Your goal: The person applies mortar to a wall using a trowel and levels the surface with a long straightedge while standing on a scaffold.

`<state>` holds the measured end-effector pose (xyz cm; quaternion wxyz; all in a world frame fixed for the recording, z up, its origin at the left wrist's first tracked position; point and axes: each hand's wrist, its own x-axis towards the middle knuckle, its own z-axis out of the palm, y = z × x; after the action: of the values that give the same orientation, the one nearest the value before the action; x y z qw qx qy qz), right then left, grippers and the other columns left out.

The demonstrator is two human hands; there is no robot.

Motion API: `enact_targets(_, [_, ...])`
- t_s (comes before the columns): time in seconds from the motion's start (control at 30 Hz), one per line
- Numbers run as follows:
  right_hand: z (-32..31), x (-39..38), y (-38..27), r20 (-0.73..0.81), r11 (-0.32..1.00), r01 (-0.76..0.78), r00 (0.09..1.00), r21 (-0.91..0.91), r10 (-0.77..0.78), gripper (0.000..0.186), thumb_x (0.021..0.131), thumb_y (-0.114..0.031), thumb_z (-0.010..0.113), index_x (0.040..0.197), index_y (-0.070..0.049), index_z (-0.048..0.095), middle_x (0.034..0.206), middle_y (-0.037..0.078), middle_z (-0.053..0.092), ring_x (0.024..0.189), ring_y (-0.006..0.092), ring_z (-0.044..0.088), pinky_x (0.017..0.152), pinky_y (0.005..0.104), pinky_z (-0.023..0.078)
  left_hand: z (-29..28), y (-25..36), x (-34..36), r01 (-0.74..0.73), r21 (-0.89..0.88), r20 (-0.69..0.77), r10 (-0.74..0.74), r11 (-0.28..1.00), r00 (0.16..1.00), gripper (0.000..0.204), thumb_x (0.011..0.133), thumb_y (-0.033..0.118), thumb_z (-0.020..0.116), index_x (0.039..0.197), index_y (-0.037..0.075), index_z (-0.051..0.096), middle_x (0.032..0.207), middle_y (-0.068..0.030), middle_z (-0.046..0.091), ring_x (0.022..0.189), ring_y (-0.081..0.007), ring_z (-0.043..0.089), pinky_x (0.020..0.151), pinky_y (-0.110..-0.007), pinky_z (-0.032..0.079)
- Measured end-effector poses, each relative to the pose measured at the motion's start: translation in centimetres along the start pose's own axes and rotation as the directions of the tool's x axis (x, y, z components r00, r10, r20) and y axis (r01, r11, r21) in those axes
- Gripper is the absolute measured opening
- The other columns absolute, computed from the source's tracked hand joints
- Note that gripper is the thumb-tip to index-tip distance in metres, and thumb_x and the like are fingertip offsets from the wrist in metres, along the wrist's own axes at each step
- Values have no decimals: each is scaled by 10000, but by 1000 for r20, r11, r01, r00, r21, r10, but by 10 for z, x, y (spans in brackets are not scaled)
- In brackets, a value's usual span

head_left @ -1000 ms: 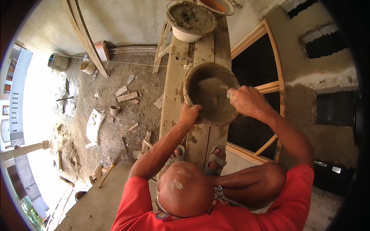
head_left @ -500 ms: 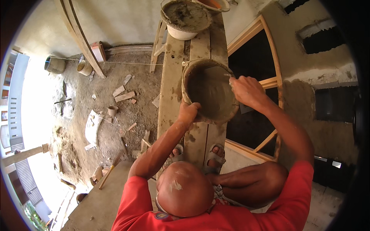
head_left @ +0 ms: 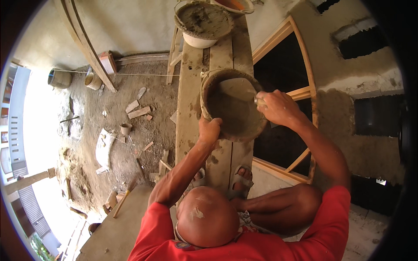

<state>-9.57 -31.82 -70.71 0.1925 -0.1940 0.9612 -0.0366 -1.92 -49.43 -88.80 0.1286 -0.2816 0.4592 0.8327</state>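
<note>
A mortar-smeared bucket stands on the plank scaffold in front of me, tipped so that its mouth faces up at me. My left hand is closed on its near left rim, thumb over the edge. In my right hand, at the right rim, is the handle of a trowel. The trowel's rounded metal blade lies inside the bucket, toward the far wall, over smooth grey wet mortar. How much mortar is under the blade I cannot tell.
Farther along the scaffold planks stands a second bucket heaped with mortar, with an orange-lined basin behind it. A wooden frame is on the right. Bricks, a small pot and a sack lie on the ground at left.
The trowel blade has turned and now shows broad and flat inside the bucket. My right hand has shifted slightly down with it. My left hand keeps its hold on the rim.
</note>
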Motion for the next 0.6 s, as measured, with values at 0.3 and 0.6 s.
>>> enact_targets(0.3, [6, -28, 14, 153, 971, 177, 967, 163, -202, 150, 738, -116, 621, 792, 18, 662, 718, 256, 658, 707, 417, 680, 605, 492, 552, 57, 51, -34, -3, 24, 16, 2, 1000, 1000, 174, 795, 2, 551, 941, -34, 638, 763, -85, 647, 561, -180, 626, 444, -306, 501])
enact_targets(0.6, [-227, -135, 13, -107, 990, -29, 993, 135, 44, 183, 791, -128, 608, 864, 35, 647, 730, 231, 669, 706, 377, 689, 591, 478, 543, 124, 194, -174, 24, 272, 11, -28, 962, 1000, 542, 675, -84, 522, 1216, -46, 526, 1008, -119, 627, 747, -205, 626, 556, -293, 513])
